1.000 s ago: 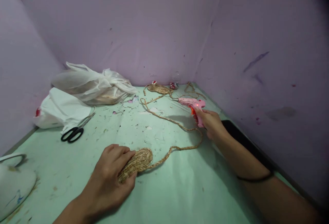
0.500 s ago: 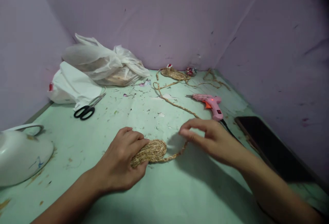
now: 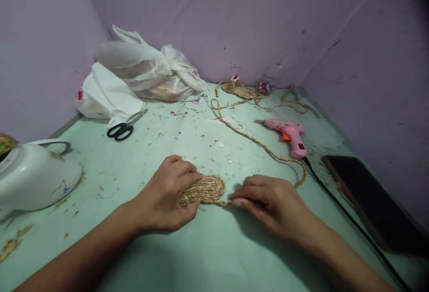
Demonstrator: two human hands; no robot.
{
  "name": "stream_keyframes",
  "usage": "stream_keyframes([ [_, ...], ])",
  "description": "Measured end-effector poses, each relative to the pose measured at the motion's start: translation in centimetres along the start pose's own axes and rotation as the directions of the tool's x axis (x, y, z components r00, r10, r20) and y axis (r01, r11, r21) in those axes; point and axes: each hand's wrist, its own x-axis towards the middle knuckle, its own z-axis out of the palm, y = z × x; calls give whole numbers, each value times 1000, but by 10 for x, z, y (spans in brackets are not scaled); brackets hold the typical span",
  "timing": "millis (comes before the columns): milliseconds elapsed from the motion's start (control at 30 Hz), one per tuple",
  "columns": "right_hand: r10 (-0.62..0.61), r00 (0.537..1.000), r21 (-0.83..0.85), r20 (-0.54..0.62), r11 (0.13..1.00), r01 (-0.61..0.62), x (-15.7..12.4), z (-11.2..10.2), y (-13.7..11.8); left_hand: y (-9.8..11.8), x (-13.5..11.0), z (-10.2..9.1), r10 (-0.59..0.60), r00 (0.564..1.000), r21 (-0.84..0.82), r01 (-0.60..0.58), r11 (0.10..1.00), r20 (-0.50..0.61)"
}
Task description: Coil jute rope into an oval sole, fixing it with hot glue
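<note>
My left hand (image 3: 167, 196) lies over a flat oval coil of braided jute rope (image 3: 206, 189) on the green table, fingers curled down on its left half. My right hand (image 3: 268, 200) rests just right of the coil, fingertips pinching the loose jute rope (image 3: 254, 140) where it leaves the coil. That rope runs back across the table to a second small coil (image 3: 239, 88) near the far wall. A pink glue gun (image 3: 288, 133) lies on the table beyond my right hand, its red light on.
Black-handled scissors (image 3: 122, 129) lie at the left, before white plastic bags (image 3: 140, 73). A white bowl-like vessel (image 3: 31, 175) stands at the left edge. A dark phone (image 3: 368, 202) lies at the right by the gun's black cord (image 3: 351, 225). Purple walls enclose the table.
My right hand let go of the glue gun, which now lies on the table, and came back to pinch the rope beside the coil. The left hand stayed on the coil.
</note>
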Motion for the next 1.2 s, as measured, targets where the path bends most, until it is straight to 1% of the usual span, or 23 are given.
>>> stream_keyframes([
  [167,-40,999,-113,-17,993,38,1,4,1,-1,-2,2,-4,1000,3,4,1000,1],
  [300,-116,993,-225,-32,969,106,2,4,6,-1,-2,1,-4,1000,-8,5,1000,17],
  [367,-149,987,-280,-55,952,128,3,5,8,-1,-1,1,-11,1000,-15,11,1000,21],
  [500,-184,976,-358,-113,924,133,4,9,10,-2,1,1,-9,1000,-19,10,1000,28],
  [833,-186,969,-342,-162,932,122,8,12,11,-3,2,0,-11,998,-27,13,1000,69],
  [1067,-151,971,-297,-183,950,92,14,14,11,-1,4,-1,-1,996,-76,8,997,94],
  [1200,-131,967,-273,-219,959,68,17,16,12,0,5,-3,-7,994,-85,16,996,106],
])
